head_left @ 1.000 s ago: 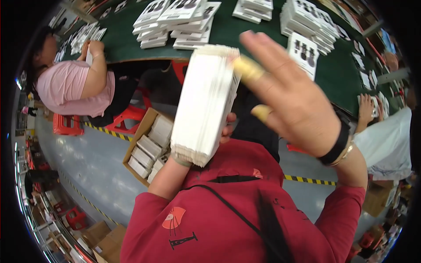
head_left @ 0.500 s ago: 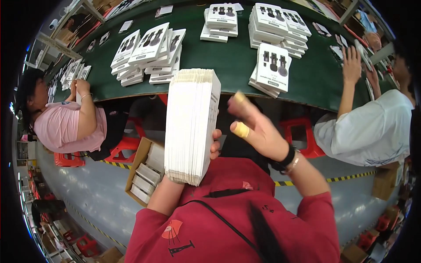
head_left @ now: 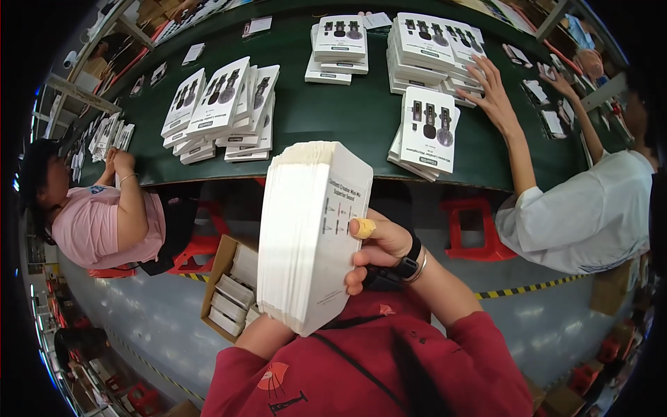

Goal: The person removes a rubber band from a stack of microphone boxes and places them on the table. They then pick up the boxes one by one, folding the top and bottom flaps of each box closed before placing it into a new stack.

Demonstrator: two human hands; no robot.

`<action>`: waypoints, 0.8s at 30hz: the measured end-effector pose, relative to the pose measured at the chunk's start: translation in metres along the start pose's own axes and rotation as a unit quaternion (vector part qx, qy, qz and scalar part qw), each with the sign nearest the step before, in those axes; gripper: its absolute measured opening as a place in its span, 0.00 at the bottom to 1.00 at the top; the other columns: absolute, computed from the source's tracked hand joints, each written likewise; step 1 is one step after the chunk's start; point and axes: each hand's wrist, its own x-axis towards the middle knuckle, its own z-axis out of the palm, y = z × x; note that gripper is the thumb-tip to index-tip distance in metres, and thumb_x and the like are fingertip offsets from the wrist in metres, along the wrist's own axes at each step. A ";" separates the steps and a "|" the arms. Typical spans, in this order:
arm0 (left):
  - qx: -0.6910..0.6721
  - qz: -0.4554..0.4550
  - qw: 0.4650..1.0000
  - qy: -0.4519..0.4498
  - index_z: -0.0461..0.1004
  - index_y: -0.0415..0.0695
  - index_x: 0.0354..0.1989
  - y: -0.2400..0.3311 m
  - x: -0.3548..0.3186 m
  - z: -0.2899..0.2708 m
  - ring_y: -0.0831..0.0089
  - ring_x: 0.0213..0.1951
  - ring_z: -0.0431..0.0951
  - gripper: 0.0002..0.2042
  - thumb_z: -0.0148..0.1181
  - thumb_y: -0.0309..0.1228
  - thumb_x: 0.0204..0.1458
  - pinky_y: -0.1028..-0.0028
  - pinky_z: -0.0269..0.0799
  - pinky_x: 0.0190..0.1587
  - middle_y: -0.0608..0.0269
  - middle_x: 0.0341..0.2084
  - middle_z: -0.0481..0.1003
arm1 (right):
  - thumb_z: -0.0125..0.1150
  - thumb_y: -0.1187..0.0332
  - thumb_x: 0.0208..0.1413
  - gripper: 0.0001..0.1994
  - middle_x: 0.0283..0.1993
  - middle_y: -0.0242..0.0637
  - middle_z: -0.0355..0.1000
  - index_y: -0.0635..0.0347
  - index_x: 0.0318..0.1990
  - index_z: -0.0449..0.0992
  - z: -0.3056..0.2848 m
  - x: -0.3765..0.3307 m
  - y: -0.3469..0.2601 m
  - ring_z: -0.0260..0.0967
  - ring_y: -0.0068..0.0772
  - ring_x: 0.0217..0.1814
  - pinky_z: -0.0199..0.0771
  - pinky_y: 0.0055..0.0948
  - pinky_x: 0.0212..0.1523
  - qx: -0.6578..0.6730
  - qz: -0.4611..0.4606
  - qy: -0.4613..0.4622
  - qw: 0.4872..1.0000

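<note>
A thick stack of flat white printed cartons stands on edge in front of my chest, its printed face turned to the right. My left hand supports it; the palm is hidden behind the stack and fingertips curl round onto the printed face. On the right side, my right hand grips the same stack. Its thumb, wrapped in yellow tape, presses on the printed face, while its other fingers are mostly hidden behind.
Piles of white printed cartons lie on the green table, with more piles at right. A co-worker's hand reaches to those. Another person sits left. An open cardboard box holds white packs; red stools stand below.
My right hand, apart from the stack before, has closed on its right side. The stack has turned, showing more of its printed face. The right co-worker's hand has moved to the carton piles.
</note>
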 end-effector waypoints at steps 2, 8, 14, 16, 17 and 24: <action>0.209 -0.038 0.977 0.009 0.58 0.39 0.66 0.014 -0.003 -0.001 0.48 0.44 0.76 0.38 0.38 0.62 0.63 0.58 0.75 0.45 0.42 0.52 0.70 | 0.65 0.61 0.60 0.31 0.55 0.47 0.75 0.69 0.65 0.61 -0.017 0.001 -0.005 0.77 0.38 0.52 0.81 0.41 0.50 0.082 0.013 -0.148 0.985; 0.378 0.143 0.903 0.145 0.53 0.35 0.71 0.094 -0.009 -0.010 0.60 0.62 0.70 0.38 0.51 0.53 0.63 0.66 0.66 0.64 0.50 0.60 0.70 | 0.65 0.64 0.60 0.29 0.56 0.47 0.73 0.69 0.63 0.64 0.035 0.010 -0.041 0.76 0.33 0.52 0.79 0.32 0.53 -0.154 -0.119 0.198 0.961; 0.573 0.247 0.771 0.131 0.59 0.33 0.67 0.085 0.029 0.037 0.65 0.61 0.70 0.28 0.59 0.30 0.61 0.69 0.65 0.63 0.52 0.59 0.71 | 0.63 0.65 0.61 0.26 0.56 0.43 0.74 0.70 0.62 0.65 0.028 0.035 -0.062 0.74 0.29 0.54 0.76 0.29 0.53 -0.378 -0.154 0.285 0.867; 0.648 0.248 0.699 0.173 0.60 0.33 0.66 0.096 0.048 0.037 0.66 0.61 0.70 0.27 0.59 0.27 0.60 0.69 0.66 0.63 0.51 0.59 0.71 | 0.63 0.64 0.62 0.27 0.57 0.43 0.74 0.71 0.63 0.65 0.020 0.043 -0.067 0.74 0.29 0.55 0.75 0.28 0.54 -0.374 -0.175 0.297 0.861; 0.622 0.226 0.731 0.166 0.61 0.33 0.66 0.106 0.060 0.039 0.67 0.60 0.71 0.27 0.60 0.27 0.60 0.70 0.67 0.61 0.52 0.58 0.71 | 0.62 0.64 0.62 0.27 0.57 0.42 0.73 0.71 0.63 0.64 0.016 0.047 -0.070 0.73 0.28 0.56 0.74 0.28 0.54 -0.368 -0.196 0.304 0.856; 0.737 0.245 0.606 0.172 0.68 0.32 0.60 0.166 0.128 0.007 0.69 0.51 0.77 0.24 0.62 0.33 0.59 0.70 0.73 0.53 0.51 0.53 0.75 | 0.58 0.65 0.64 0.26 0.59 0.50 0.72 0.70 0.65 0.63 0.009 0.039 -0.072 0.71 0.37 0.60 0.70 0.31 0.59 -0.616 -0.207 0.317 0.690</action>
